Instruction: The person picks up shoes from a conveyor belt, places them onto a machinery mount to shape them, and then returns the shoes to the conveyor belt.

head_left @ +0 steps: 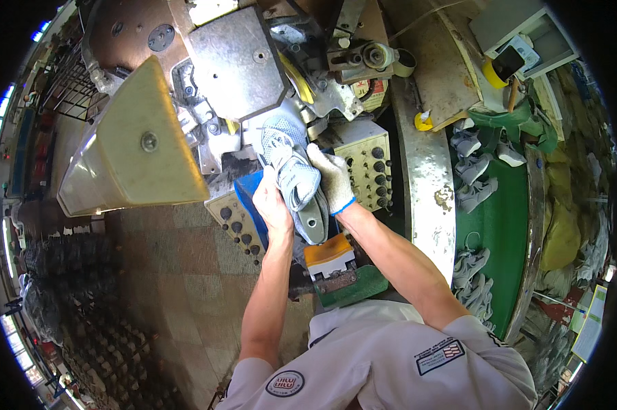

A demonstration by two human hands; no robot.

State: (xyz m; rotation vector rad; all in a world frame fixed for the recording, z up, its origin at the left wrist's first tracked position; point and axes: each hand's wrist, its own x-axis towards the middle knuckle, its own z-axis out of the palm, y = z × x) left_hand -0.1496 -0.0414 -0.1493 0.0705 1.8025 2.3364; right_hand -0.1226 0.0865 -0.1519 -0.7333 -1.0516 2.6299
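A light grey-blue lace-up shoe upper (298, 181) is pulled over a grey shoe last (312, 224), whose heel end with a round hole points toward me. Its toe reaches in under the metal plate (237, 65) of a large machine. My bare left hand (273, 205) is closed on the shoe's left side. On the right side my right hand (332, 179), in a white knit glove with a blue cuff, grips the same shoe. My palms and the far side of the toe are hidden. Just below the heel sits an orange-topped pad (327, 251) on a green machine part (353, 285).
A control panel with dark knobs (368, 174) stands right of my hands, with another knobbed panel (237, 229) to the left. A yellowed lamp-like cover (141, 140) juts in at the left. Several grey shoes (474, 167) lie on a green conveyor belt (496, 239) at the right.
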